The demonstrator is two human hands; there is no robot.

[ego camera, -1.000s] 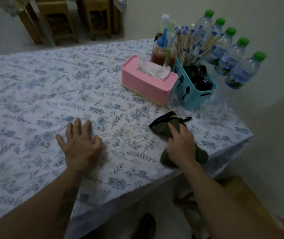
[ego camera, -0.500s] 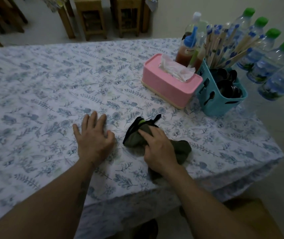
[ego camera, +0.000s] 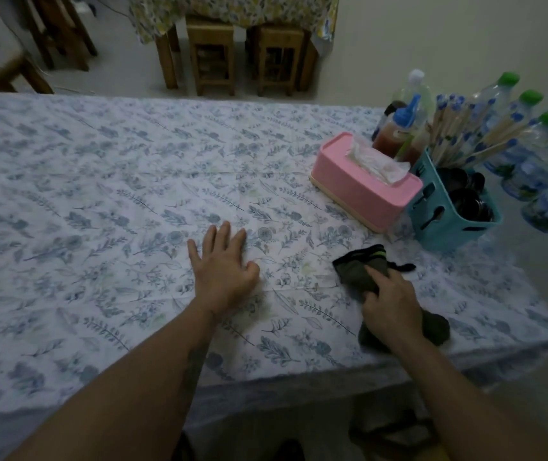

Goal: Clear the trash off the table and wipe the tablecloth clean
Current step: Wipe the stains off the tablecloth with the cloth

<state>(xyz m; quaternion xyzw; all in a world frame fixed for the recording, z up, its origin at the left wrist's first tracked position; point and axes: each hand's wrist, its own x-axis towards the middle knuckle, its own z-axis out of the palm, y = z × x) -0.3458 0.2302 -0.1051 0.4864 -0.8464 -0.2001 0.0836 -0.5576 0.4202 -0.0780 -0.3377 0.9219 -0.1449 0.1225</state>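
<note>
I see my left hand (ego camera: 222, 271) lying flat and open on the tablecloth (ego camera: 99, 194), holding nothing, near the front edge. My right hand (ego camera: 390, 307) presses down on one dark green cloth (ego camera: 362, 267), fingers curled over it, close to the front right corner. Along the right edge stand one pink tissue box (ego camera: 364, 191), one teal caddy (ego camera: 448, 211) of chopsticks, and four green-capped water bottles (ego camera: 531, 168).
</note>
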